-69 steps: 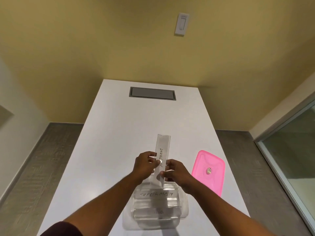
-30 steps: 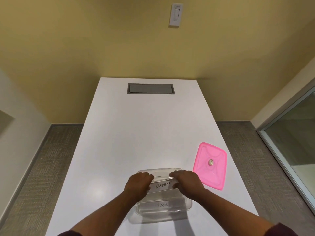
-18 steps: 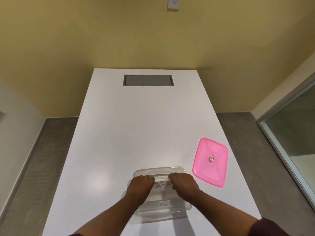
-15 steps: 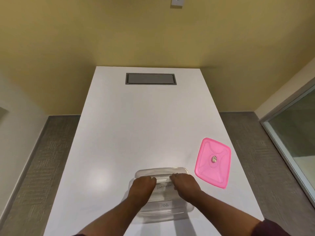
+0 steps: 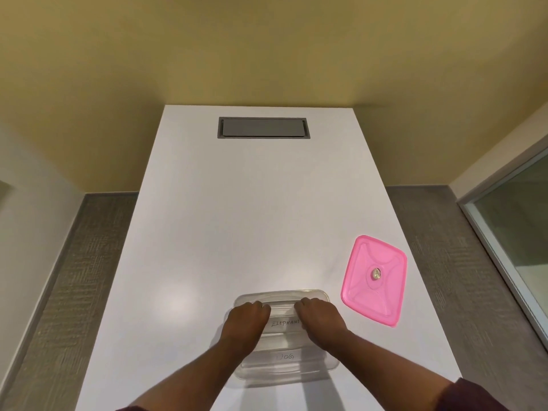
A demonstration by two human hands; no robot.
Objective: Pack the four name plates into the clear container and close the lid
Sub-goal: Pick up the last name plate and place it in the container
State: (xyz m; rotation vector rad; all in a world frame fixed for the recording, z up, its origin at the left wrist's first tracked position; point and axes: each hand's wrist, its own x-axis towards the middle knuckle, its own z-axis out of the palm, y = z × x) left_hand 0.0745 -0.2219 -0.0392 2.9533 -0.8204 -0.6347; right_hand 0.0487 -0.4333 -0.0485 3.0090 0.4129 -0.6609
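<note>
Pressing down inside the clear container (image 5: pixel 286 366) near the table's (image 5: pixel 237 218) front edge, my left hand (image 5: pixel 246 320) and right hand (image 5: pixel 318 318) curled over the ELEPHANT plate (image 5: pixel 285 323), seating it; DOG plate (image 5: pixel 285 356) lay nearer me. Other plates I couldn't make out. The pink lid (image 5: pixel 373 280) lay beside the right edge, unfitted.

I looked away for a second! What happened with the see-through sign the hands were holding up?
Both hands, left hand and right hand, turned the ELEPHANT plate flat and lowered it into the clear container, behind the DOG plate. They still rest on it. The pink lid stayed off, on the table.
</note>
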